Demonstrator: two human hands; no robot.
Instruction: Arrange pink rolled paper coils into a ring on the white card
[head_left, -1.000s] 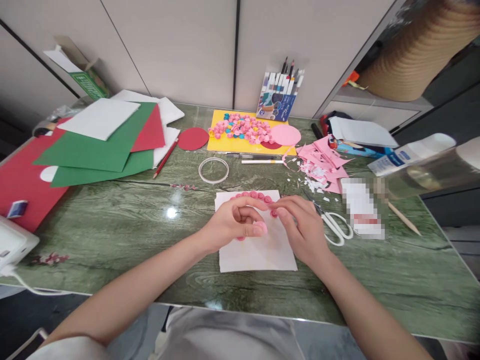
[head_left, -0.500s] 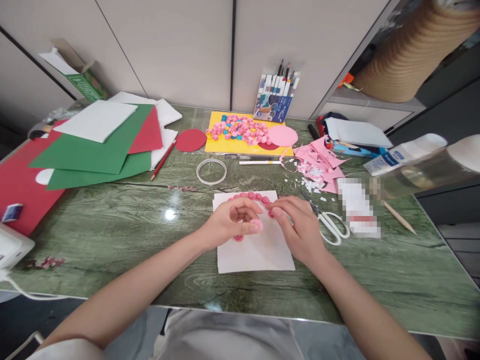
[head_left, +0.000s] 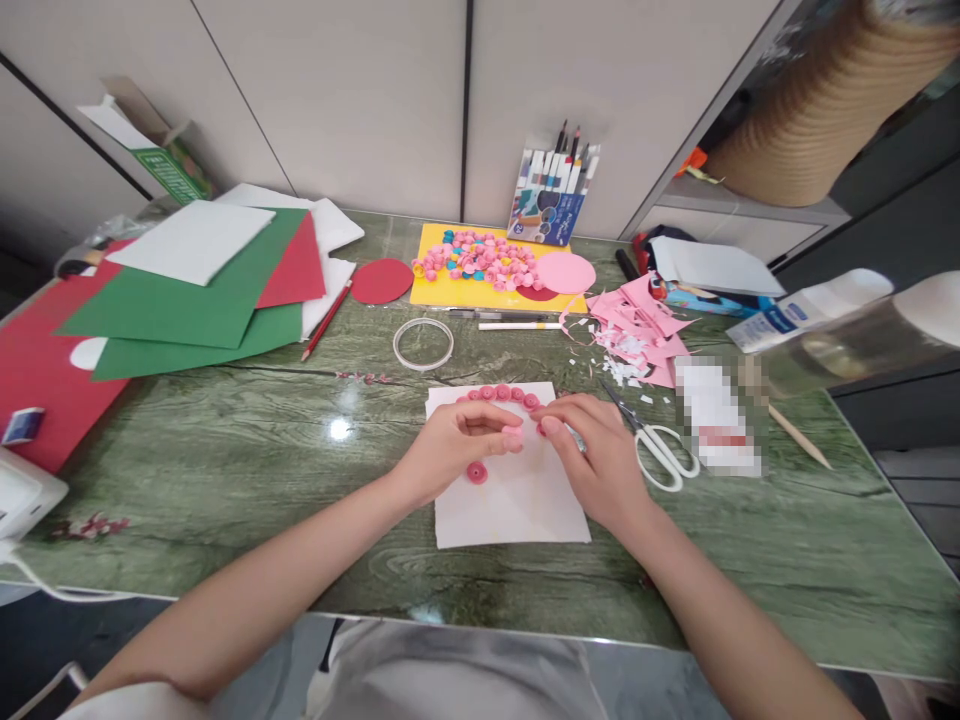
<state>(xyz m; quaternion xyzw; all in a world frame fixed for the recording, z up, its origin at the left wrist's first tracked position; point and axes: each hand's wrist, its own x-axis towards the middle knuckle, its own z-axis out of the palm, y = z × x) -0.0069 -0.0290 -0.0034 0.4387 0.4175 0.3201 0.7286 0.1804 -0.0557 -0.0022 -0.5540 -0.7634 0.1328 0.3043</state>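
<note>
A white paper sheet (head_left: 517, 505) lies on the green table in front of me. A curved row of pink rolled paper discs (head_left: 499, 393) sits along its top edge, and one loose pink disc (head_left: 476, 472) lies lower on the sheet. My left hand (head_left: 454, 450) is curled, with thumb and fingers pinched on a small pink paper roll (head_left: 514, 438). My right hand (head_left: 596, 460) rests on the sheet's right side. Its fingers are drawn together and their tips meet the left fingertips at the right end of the row.
Scissors (head_left: 660, 445) lie just right of my right hand, beyond pink paper scraps (head_left: 637, 325). A tape ring (head_left: 423, 343), a yellow card with many pink rolls (head_left: 480, 262), a marker pack (head_left: 551, 190), a pencil (head_left: 326, 320), a red circle (head_left: 382, 281) and green and red sheets (head_left: 187, 300) lie behind.
My left hand shifted slightly up and right, closing its pinch toward the right fingertips and uncovering the loose pink disc on the sheet. My right hand barely moved.
</note>
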